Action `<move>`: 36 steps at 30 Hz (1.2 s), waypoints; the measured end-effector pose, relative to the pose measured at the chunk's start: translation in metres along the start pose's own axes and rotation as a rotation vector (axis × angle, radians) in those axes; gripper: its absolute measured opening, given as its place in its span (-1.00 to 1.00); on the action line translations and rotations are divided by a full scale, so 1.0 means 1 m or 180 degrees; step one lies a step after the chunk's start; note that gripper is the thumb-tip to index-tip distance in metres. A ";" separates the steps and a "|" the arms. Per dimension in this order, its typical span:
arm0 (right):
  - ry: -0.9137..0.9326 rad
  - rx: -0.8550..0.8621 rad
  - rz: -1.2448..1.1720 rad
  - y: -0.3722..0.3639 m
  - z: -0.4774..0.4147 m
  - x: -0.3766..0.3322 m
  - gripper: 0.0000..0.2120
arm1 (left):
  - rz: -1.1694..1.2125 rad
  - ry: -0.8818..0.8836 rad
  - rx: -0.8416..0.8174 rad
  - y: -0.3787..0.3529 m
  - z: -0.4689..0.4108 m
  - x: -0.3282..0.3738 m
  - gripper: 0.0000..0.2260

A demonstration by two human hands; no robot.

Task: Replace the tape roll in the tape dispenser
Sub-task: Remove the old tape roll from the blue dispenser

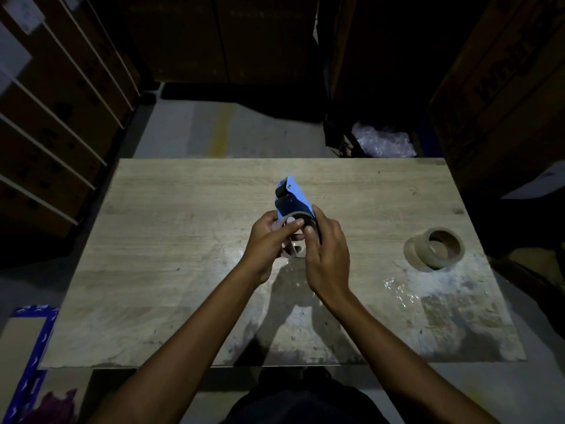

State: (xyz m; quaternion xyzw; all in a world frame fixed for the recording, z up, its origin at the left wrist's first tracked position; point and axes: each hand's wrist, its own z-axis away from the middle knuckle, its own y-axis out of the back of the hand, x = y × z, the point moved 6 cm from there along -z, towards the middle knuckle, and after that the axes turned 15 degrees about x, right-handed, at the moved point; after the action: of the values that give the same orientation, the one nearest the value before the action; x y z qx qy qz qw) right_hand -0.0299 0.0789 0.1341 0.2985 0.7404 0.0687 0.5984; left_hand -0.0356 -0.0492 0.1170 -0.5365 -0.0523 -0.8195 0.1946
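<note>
Around you stand dark stacks of cardboard boxes (507, 87), filling the view from nine o'clock round to three o'clock. A crumpled clear plastic bag (382, 142) lies on the floor at about one o'clock, just beyond the far edge of the table.

Your wooden table (171, 246) takes up the middle of the view, pale and grained, with worn, shiny patches toward five o'clock.

Your two forearms reach in from six o'clock and meet near the table's centre. Your left hand (266, 243) and right hand (327, 255) are close together, both closed on the tape dispenser (293, 200), which you hold up off the table. Your left fingers (290, 224) curl over the round end nearest you, and your right thumb (308, 231) presses on the same round part while the rest of that hand wraps the dispenser's right side.

The dispenser is light blue with dark parts along its body, its narrow end pointing to twelve o'clock. At its near end sits a round, pale wheel with cut-outs, ringed by a dark band; whether that band is a roll of tape, you cannot tell from here.

A tape roll (435, 247), brownish with a cardboard core, lies on the table at three o'clock, well apart from your hands; it may be two rolls stacked.
</note>
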 end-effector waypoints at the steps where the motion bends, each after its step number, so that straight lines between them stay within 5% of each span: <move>1: 0.0143 0.0052 0.0026 0.001 0.000 -0.002 -0.55 | 0.0076 0.0071 -0.0038 0.002 -0.002 0.000 -0.75; 9: 0.1607 0.0263 0.0127 0.014 -0.008 -0.054 -0.63 | 0.1342 0.1252 -0.0927 0.018 -0.011 -0.011 -0.68; 14: 0.2098 0.0366 0.0152 0.010 -0.002 -0.084 -0.67 | 0.1717 0.1456 -0.1052 0.027 -0.008 -0.016 -0.65; 22: 0.1305 0.0392 -0.0436 0.011 -0.039 -0.072 -0.80 | 0.1000 0.1297 -0.1330 0.032 0.010 0.005 -0.65; 31: 0.0088 0.0308 -0.0403 -0.007 -0.058 -0.029 -0.83 | 0.0716 0.1166 -0.0423 0.028 -0.006 0.011 -0.42; 36: 0.0447 0.0278 -0.0148 0.000 -0.039 -0.041 -0.65 | 0.1085 0.1148 0.0103 0.037 -0.013 0.013 -0.52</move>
State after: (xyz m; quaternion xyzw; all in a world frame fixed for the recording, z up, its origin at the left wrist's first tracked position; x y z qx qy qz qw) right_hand -0.0615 0.0671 0.1790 0.3015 0.7895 0.0432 0.5329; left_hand -0.0369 -0.0901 0.1185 -0.3794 0.0614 -0.8564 0.3448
